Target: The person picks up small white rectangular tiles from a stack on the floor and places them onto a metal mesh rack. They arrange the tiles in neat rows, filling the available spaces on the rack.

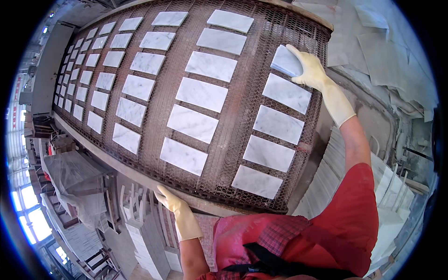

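My right hand (308, 70), in a cream rubber glove, grips a small stack of white, grey-veined marble tiles (285, 60) at the far right of a mesh conveyor belt (238, 119). The thumb and fingers hold the stack's right end. Directly nearer lies a single marble tile (287, 93), at the head of the belt's right-hand row. My left hand (174, 200), gloved likewise, is at the belt's near rim (140, 177) with fingers stretched out and nothing held. Marble tiles (199, 95) lie flat in spaced rows leftward along the belt.
White slabs and sheets (382, 37) lie beyond the belt's right end. Pale slabs (322, 186) lean along the right side. At lower left are a stack of light tiles (144, 242) and a plastic-wrapped pile (77, 182). A grey housing (49, 70) spans the belt's far left end.
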{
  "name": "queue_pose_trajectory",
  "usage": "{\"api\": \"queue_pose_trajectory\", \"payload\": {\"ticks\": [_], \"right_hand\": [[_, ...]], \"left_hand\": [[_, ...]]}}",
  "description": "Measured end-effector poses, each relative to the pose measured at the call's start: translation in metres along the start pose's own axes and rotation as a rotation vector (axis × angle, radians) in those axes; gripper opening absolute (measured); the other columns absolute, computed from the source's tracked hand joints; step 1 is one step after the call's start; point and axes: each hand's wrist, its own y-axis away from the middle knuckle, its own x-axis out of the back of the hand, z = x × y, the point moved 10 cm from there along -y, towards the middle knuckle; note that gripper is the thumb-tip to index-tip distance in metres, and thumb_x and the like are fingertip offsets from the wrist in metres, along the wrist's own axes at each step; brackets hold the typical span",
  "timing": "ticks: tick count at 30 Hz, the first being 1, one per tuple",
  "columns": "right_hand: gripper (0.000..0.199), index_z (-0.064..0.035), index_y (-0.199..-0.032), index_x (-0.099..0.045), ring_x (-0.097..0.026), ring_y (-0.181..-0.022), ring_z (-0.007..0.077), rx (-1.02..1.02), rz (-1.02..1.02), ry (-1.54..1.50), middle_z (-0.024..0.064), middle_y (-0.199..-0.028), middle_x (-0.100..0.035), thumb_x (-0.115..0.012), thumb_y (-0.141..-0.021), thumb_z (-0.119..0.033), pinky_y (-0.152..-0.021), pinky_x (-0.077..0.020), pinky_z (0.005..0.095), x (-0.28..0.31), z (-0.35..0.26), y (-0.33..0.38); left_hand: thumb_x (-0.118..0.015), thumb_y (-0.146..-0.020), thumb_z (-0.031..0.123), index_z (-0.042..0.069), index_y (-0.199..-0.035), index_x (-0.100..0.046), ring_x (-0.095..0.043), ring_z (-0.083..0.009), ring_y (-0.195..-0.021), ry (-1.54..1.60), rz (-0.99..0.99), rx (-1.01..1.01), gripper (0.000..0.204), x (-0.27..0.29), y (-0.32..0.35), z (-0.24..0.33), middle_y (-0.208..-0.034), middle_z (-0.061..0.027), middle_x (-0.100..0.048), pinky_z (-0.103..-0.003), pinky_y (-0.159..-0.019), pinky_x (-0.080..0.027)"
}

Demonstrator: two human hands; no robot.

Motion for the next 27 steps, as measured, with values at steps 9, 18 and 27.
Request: {"api": "queue_pose_trajectory", "payload": {"ticks": [9, 18, 27], "right_hand": [[0.117, -0.018, -0.171, -0.04, -0.067, -0.126, 0.0427, 0.076, -0.041, 0.002, 0.022, -0.133, -0.072, -0.097, -0.069, -0.02, -0.115, -0.0523, 0.0498, 0.002, -0.003, -0.006], [0.112, -0.0203, -0.168, -0.047, -0.067, -0.127, 0.0431, 0.087, 0.139, -0.092, 0.0221, -0.133, -0.073, -0.096, -0.067, -0.021, -0.114, -0.0517, 0.0497, 0.036, 0.029, -0.028], [0.113, -0.0222, -0.168, -0.046, -0.067, -0.13, 0.0416, -0.122, 0.127, 0.094, 0.0204, -0.139, -0.071, -0.097, -0.067, -0.016, -0.114, -0.0527, 0.0489, 0.027, 0.077, -0.077]], "left_hand": [[-0.057, -0.113, 0.056, -0.001, -0.173, -0.031, -0.058, -0.0325, -0.143, 0.064, -0.03, 0.006, 0.087, -0.002, 0.005, -0.003, -0.167, -0.0205, -0.049, -0.042, -0.123, -0.046], [-0.056, -0.112, 0.06, -0.002, -0.174, -0.028, -0.055, -0.0333, -0.147, 0.005, -0.016, 0.017, 0.092, -0.002, 0.009, -0.003, -0.17, -0.0208, -0.045, -0.042, -0.126, -0.042], [-0.056, -0.112, 0.059, 0.001, -0.175, -0.028, -0.056, -0.0328, -0.145, -0.01, -0.013, 0.017, 0.09, 0.002, 0.01, -0.005, -0.169, -0.0201, -0.047, -0.042, -0.125, -0.044]]}}
